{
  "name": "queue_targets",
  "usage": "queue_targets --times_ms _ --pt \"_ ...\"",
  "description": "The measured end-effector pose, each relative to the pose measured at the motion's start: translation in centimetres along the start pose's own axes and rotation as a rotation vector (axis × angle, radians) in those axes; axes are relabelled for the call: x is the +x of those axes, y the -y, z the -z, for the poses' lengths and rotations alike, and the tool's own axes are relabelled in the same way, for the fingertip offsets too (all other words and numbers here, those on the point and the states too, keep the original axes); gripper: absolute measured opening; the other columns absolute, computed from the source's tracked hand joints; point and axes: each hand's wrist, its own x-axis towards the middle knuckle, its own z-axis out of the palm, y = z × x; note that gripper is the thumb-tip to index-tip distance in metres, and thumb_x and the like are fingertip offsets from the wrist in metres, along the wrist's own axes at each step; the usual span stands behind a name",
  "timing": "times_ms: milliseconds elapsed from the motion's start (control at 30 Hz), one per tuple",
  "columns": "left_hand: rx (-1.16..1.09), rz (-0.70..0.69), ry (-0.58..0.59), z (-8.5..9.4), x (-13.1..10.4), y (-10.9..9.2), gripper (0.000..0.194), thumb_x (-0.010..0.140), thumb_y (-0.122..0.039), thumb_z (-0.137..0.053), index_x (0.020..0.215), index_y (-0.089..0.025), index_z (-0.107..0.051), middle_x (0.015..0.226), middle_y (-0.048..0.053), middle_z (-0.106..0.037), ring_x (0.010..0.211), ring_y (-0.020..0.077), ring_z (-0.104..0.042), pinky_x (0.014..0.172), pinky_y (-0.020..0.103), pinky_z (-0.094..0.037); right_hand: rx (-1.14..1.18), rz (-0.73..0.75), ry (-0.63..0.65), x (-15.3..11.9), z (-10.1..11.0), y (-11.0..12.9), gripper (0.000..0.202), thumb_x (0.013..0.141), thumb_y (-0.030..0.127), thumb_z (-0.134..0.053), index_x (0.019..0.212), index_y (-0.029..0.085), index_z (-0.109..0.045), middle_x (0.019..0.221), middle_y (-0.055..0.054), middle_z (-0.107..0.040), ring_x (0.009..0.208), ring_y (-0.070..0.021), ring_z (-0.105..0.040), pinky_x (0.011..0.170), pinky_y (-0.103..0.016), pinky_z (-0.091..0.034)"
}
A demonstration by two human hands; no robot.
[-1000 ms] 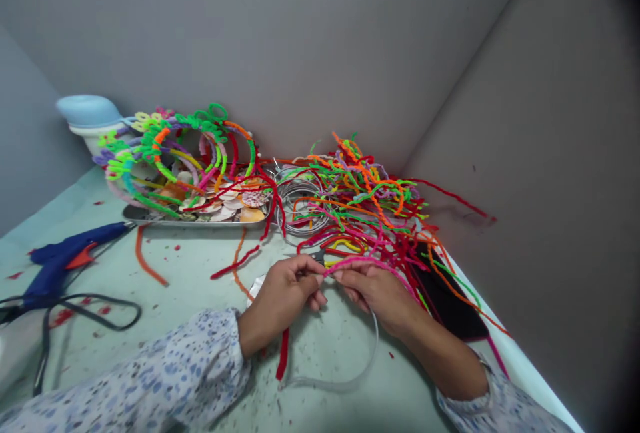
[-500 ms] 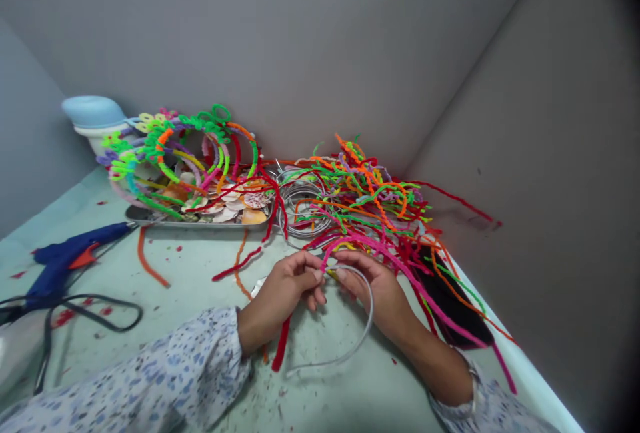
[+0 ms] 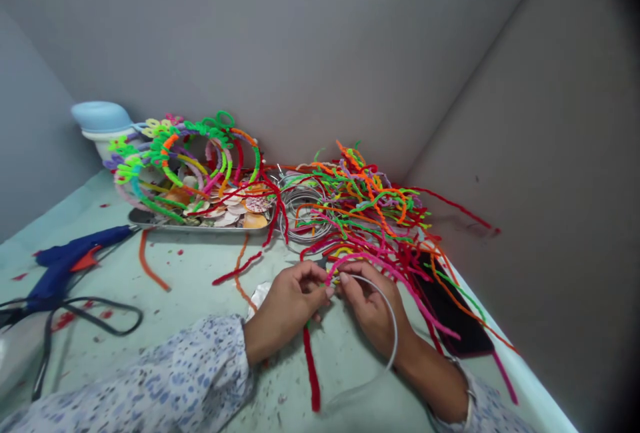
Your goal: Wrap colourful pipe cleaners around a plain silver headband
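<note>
My left hand [image 3: 293,296] is closed, thumb and forefinger pinching a pink pipe cleaner [image 3: 400,274] near its end, where it meets the wire. The rest of that pipe cleaner arches over my right hand and trails to the right. My right hand [image 3: 377,306] is closed on a pale grey wire [image 3: 394,326], which curves around outside the hand and down over the table. Fingertips hide the exact spot where wire and pipe cleaner join. A red pipe cleaner [image 3: 312,373] hangs below my left hand; whether it is held cannot be made out.
A metal tray [image 3: 200,226] of shells stands behind, with colourful pipe-cleaner hoops [image 3: 187,143] on it. Coiled wire [image 3: 300,220] and a heap of pipe cleaners [image 3: 370,193] lie beside it. A blue glue gun [image 3: 63,263] with cord is left; a dark phone [image 3: 460,320] lies right.
Both hands have shifted slightly right and down. The pink pipe cleaner's trailing end has drawn in closer, and the wire's curve has swung right. The red strip has moved right.
</note>
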Motion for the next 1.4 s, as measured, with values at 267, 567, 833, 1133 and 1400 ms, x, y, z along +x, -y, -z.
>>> queue_targets --times_ms 267,567,833,1133,1400 --pt "0.135 -0.038 -0.094 -0.3 -0.1 0.0 0.014 0.073 -0.025 -0.065 0.081 -0.014 -0.068 0.062 0.002 -0.065 0.055 0.0107 -0.056 0.052 0.02 -0.042 -0.067 0.023 0.029 -0.1 0.1 -0.3 0.023 0.09 0.029 -0.045 0.075 0.018 -0.058 0.07 -0.003 -0.061 0.064 -0.0166 -0.055 0.06 -0.027 -0.041" --pt "0.139 -0.016 -0.109 -0.1 -0.3 -0.3 0.016 0.071 -0.022 -0.064 0.081 -0.012 -0.072 0.06 0.003 -0.066 0.055 0.0124 -0.057 0.054 0.022 -0.043 -0.019 -0.061 0.053 -0.4 -0.5 -0.6 0.028 0.091 0.027 -0.04 0.068 0.02 -0.056 0.061 0.001 -0.056 0.058 -0.0149 -0.052 0.054 -0.025 -0.038" --pt "0.131 -0.015 -0.112 -0.4 0.1 -0.4 0.014 0.072 -0.021 -0.063 0.079 -0.012 -0.072 0.059 0.002 -0.065 0.054 0.0111 -0.056 0.053 0.021 -0.042 -0.018 -0.174 0.073 -0.2 -0.7 -1.0 0.033 0.089 0.023 -0.039 0.061 0.02 -0.054 0.054 0.002 -0.051 0.052 -0.0145 -0.049 0.051 -0.025 -0.037" --pt "-0.036 0.076 0.016 0.3 0.5 -0.8 0.025 0.081 -0.037 -0.057 0.077 -0.013 -0.062 0.062 0.003 -0.064 0.058 0.0139 -0.061 0.051 0.022 -0.045 0.017 -0.016 0.111 0.1 0.1 -1.0 0.032 0.094 0.031 -0.038 0.067 0.02 -0.05 0.059 0.002 -0.048 0.056 -0.0135 -0.047 0.055 -0.025 -0.038" --pt "-0.112 0.288 0.199 1.3 1.0 -2.0 0.021 0.077 -0.033 -0.06 0.073 -0.012 -0.06 0.064 0.003 -0.063 0.049 0.0091 -0.059 0.048 0.019 -0.043 -0.014 0.15 0.176 -0.2 0.1 -1.4 0.023 0.094 0.025 -0.04 0.083 0.02 -0.06 0.077 -0.003 -0.063 0.073 -0.0164 -0.058 0.072 -0.028 -0.044"
